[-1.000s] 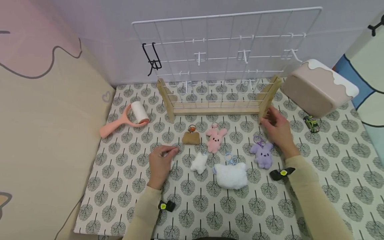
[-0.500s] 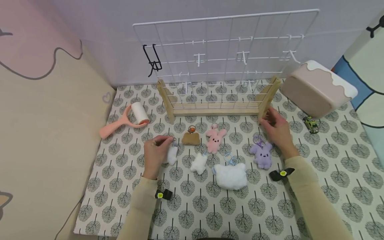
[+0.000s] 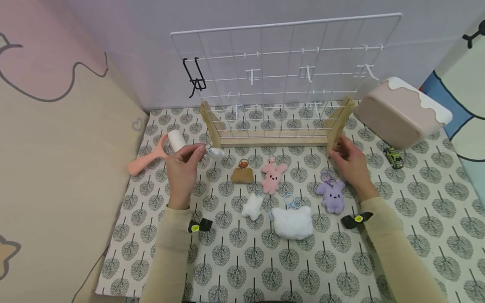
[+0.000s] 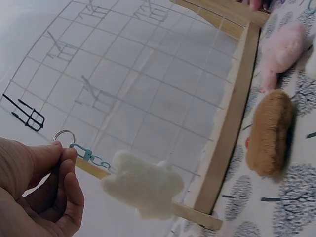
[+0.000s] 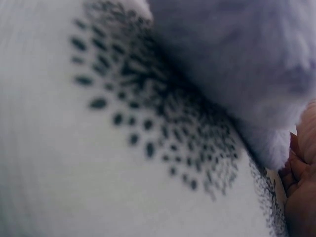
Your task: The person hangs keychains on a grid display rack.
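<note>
My left hand point(image 3: 182, 174) pinches the metal ring of a small white plush keychain point(image 4: 143, 185) between thumb and fingertips. The plush hangs from a light blue clasp point(image 4: 86, 154), lifted off the table beside the rack's left foot. My right hand point(image 3: 352, 168) grips the right wooden leg point(image 3: 340, 122) of the white wire grid rack point(image 3: 288, 24); its fingers partly pass behind the leg. Beside that forearm lies a purple plush bunny keychain point(image 3: 333, 198), which fills much of the right wrist view. A black double hook point(image 3: 197, 83) hangs at the grid's left.
Keychains lie in front of the rack: a brown plush point(image 3: 242, 176), a pink bunny point(image 3: 271, 179), a white plush point(image 3: 252, 207) and a larger white one point(image 3: 291, 223). An orange-handled lint roller point(image 3: 145, 163) lies left. A pinkish box point(image 3: 398, 109) and toy car point(image 3: 393, 158) are right.
My left hand has lifted the white plush keychain from the table and carried it up and left toward the rack's left side. The right hand stays on the rack's leg.
</note>
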A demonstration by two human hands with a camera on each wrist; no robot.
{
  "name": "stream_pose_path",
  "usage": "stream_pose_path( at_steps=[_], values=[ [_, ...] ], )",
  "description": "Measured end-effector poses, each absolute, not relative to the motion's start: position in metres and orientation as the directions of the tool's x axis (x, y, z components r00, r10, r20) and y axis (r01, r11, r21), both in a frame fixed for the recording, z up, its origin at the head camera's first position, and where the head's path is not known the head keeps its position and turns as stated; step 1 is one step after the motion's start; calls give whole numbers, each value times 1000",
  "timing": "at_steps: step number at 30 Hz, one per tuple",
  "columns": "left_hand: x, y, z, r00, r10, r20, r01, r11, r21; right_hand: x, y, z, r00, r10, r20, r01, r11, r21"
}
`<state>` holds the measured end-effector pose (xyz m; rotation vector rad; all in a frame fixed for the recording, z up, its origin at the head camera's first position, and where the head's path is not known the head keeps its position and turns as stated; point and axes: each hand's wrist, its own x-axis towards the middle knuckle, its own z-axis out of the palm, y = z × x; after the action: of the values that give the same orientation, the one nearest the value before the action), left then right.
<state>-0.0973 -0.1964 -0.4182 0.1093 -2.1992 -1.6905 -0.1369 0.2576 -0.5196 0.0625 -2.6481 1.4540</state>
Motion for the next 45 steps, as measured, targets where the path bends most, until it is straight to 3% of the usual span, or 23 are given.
stream_pose_path(
  at_steps=[8,22,30,45],
  values=[
    [-113,-196,-375,-874,-270,404,347,233,908,-136,257,-518,-994,18,108,-82,526,-846],
    [-129,-181,-327,-793,-291,536,526,119,842,-136,260,-522,-995,18,102,-76,543,-836],
    [-137,-183,-314,-766,-352,538,547,84,833,-136,259,-518,-996,12,92,-71,535,-842],
    [-154,-185,-334,-802,-341,491,498,74,864,-136,259,-520,-995,22,96,-69,542,-837]
  ],
)
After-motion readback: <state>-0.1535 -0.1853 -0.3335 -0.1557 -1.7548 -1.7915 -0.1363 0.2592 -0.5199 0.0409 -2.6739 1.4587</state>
